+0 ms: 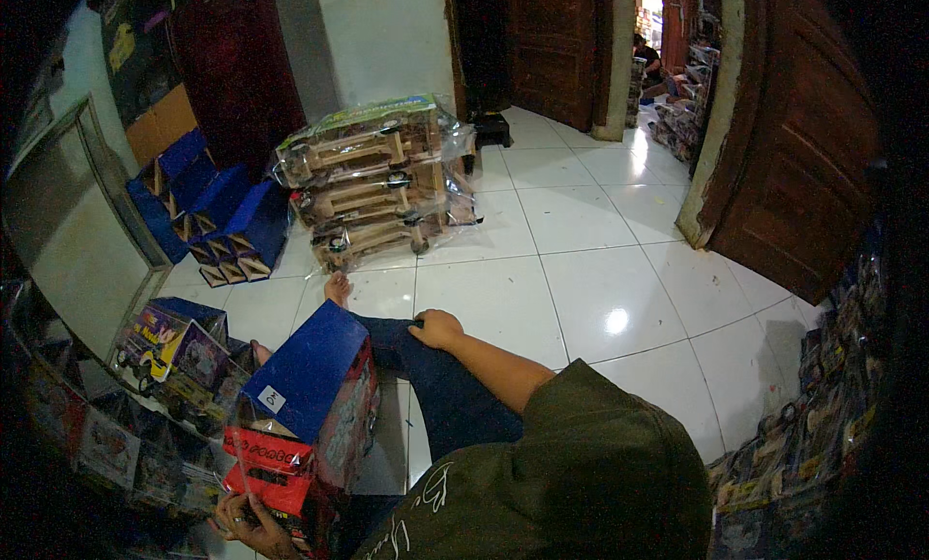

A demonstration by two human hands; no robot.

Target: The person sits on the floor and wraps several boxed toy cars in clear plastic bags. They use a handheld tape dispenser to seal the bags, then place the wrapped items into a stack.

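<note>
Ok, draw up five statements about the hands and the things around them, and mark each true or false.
1. The left hand touches the near end of the blue-and-red box. True.
2. Both hands are on that box. False: the right hand rests on the bent knee.
3. Blue boxes stand left of the stack of plastic-wrapped wooden toys. True.
4. The floor is brown wood. False: the floor is white tile.
5. The brown door on the far right is shut. False: that door stands open.
</note>
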